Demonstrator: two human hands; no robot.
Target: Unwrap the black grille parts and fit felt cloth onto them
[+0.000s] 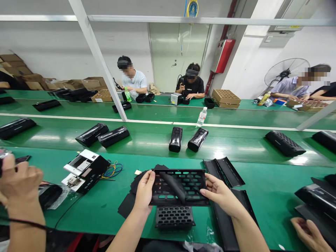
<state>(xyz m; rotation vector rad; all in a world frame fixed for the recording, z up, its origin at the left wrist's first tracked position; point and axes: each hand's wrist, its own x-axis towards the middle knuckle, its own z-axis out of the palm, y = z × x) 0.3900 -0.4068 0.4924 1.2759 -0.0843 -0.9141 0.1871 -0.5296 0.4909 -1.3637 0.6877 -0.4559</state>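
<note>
Between my hands I hold up a black perforated panel (195, 187) with rows of elongated slots. My left hand (145, 187) is closed on its left end, thumb on the near face. My right hand (217, 191) grips the right end. A curled black sheet (174, 187) lies slantwise across the panel and covers some slots. Just below, on the table, sits a black slotted tray-like part (174, 217). Flat black sheets (128, 203) are stacked left of the panel. To the right lie long black trough-shaped covers (231, 171), partly behind my right forearm.
Black speaker-like housings (175, 139) rest on the green conveyor (147, 133) ahead, near a water bottle (201, 117). A white-and-black device (86, 169) with wires stands left. Co-workers' hands (22, 178) reach in at left, and another person's hand (311, 232) is at right.
</note>
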